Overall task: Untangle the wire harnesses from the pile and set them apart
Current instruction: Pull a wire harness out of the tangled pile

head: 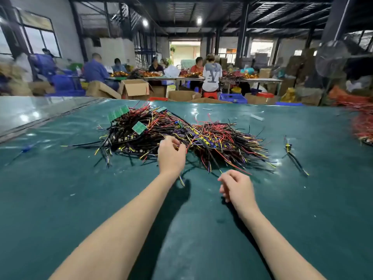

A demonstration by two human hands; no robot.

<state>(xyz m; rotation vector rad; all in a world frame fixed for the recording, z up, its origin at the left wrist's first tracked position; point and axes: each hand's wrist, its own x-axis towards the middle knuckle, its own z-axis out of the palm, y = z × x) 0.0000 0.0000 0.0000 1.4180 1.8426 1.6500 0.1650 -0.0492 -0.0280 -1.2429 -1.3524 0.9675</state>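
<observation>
A big tangled pile of wire harnesses [181, 134], black, red, yellow and blue, lies in the middle of the green table [80, 199], with small green circuit boards [118, 113] sticking out at its left. My left hand [171, 156] is at the pile's near edge, fingers curled round a harness whose yellow and blue wire ends hang below my wrist. My right hand [236, 186] hovers nearer to me, just short of the pile, fingers loosely curled; a thin wire tip meets its fingertips, and a grip cannot be made out. One separate harness [292, 156] lies alone to the right.
A second heap of red wires [363, 126] sits at the table's right edge. Small wire scraps dot the mat. Beyond the far edge stand cardboard boxes [135, 88], blue crates, and several people seated at other tables.
</observation>
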